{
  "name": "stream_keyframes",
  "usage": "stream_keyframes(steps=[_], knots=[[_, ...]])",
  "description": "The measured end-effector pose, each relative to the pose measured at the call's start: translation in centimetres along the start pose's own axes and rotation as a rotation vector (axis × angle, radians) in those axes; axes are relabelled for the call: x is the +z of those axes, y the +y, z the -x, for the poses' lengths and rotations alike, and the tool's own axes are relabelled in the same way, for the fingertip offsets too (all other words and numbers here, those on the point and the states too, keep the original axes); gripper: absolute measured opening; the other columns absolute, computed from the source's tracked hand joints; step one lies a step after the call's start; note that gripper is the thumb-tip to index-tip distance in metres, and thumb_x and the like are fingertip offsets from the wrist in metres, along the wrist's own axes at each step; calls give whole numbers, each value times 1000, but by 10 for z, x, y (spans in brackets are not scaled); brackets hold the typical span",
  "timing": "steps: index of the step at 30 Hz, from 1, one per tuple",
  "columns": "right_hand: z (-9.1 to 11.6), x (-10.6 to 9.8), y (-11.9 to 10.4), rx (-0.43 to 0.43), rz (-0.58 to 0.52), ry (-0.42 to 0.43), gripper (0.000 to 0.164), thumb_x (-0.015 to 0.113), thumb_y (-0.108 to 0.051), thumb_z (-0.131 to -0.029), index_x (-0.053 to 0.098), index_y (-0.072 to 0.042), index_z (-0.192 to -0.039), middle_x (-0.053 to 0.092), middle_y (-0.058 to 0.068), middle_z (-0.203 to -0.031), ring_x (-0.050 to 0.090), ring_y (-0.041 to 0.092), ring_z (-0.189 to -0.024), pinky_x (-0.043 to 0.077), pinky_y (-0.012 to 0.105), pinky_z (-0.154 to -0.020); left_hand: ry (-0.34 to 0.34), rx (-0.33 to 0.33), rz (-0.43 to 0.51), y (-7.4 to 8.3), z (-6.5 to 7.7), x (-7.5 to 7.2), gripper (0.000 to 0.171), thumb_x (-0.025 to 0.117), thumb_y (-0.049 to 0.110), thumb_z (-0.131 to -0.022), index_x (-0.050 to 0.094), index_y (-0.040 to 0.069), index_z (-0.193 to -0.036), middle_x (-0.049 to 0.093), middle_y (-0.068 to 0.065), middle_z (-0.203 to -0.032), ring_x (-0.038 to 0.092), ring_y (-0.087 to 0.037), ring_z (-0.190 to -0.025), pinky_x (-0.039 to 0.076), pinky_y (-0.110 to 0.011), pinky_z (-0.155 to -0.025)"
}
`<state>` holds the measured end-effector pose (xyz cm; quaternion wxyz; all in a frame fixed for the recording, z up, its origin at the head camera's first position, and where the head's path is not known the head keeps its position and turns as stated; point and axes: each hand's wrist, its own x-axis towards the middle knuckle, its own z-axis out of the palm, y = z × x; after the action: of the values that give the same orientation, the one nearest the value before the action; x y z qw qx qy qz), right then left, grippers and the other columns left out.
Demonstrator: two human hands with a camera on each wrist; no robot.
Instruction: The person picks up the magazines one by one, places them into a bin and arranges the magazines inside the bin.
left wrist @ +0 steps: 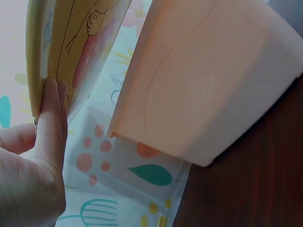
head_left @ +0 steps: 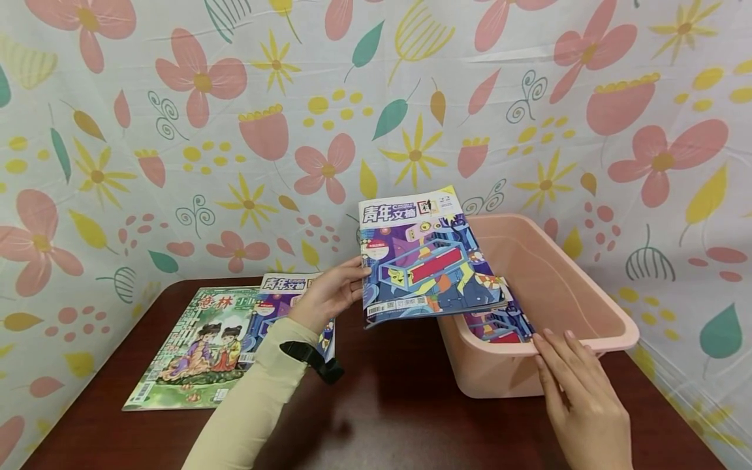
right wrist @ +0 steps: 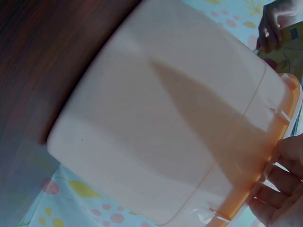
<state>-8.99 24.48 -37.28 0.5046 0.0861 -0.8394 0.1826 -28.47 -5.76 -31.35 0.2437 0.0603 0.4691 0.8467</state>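
A magazine (head_left: 423,261) with a purple and blue illustrated cover is pinched at its left edge by my left hand (head_left: 331,294). It tilts in the air, its right side overlapping the near left rim of a pink plastic bin (head_left: 552,274). In the left wrist view, the fingers (left wrist: 49,123) lie against the magazine's yellow back cover (left wrist: 80,42). My right hand (head_left: 584,398) rests its fairly straight fingers on the bin's near rim. Inside the bin, a similar magazine (head_left: 496,325) shows partly below the held one.
On the left of the dark wooden table (head_left: 376,424) lies a green magazine (head_left: 194,352) with two cartoon figures. Another purple magazine (head_left: 267,313) overlaps it, partly hidden by my left arm. A flower-patterned cloth (head_left: 329,85) hangs behind the table.
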Motion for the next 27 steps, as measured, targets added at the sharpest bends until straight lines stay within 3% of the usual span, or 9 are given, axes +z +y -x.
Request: stream_keyframes(steps=[5, 16, 27], knots=[[0, 3, 0, -18, -21, 71, 49, 44, -46, -100, 71, -8, -117, 67, 12, -117, 47, 11, -130, 30, 31, -112, -10, 11, -10, -2, -5, 9, 50, 42, -7, -98, 35, 2, -146, 65, -6, -104, 67, -15, -85, 55, -25, -72], [2, -1, 1, 17, 14, -37, 53, 40, -48, -101, 67, -8, -123, 64, 13, -122, 42, 12, -134, 26, 33, -113, 6, 23, -49, -10, -15, 30, 46, 45, -6, -97, 42, 0, -143, 65, -9, -101, 67, -16, -84, 55, -25, -71], [2, 1, 2, 6, -5, -15, 51, 42, -47, -101, 68, -8, -122, 65, 13, -121, 44, 14, -132, 27, 33, -113, -7, 15, -24, -16, -19, 45, 46, 46, -5, -97, 44, 3, -143, 54, -19, -133, 66, -17, -90, 55, -26, -73]])
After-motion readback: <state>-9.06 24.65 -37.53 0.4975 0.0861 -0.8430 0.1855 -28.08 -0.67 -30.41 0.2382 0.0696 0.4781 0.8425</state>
